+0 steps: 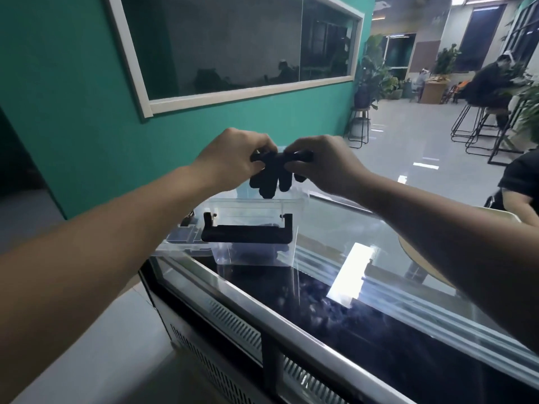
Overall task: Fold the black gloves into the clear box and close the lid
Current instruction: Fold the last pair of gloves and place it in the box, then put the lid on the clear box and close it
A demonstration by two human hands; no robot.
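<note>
A black glove (pixel 272 177) hangs in the air above the clear box (pixel 256 217), its fingers pointing down. My left hand (pixel 233 158) pinches its left upper edge and my right hand (pixel 323 164) pinches its right upper edge. The clear box stands on a glass counter top, with a black handle (pixel 248 233) across its near side. Something dark, perhaps another glove (pixel 256 252), lies at the bottom of the box. The clear lid (pixel 183 243) seems to lie flat to the left of the box.
The glass counter (pixel 379 287) runs from near right to the box, with a metal front edge and vents below. A teal wall with a window is behind. A person's arm (pixel 519 188) is at the right edge. Stools and plants stand far right.
</note>
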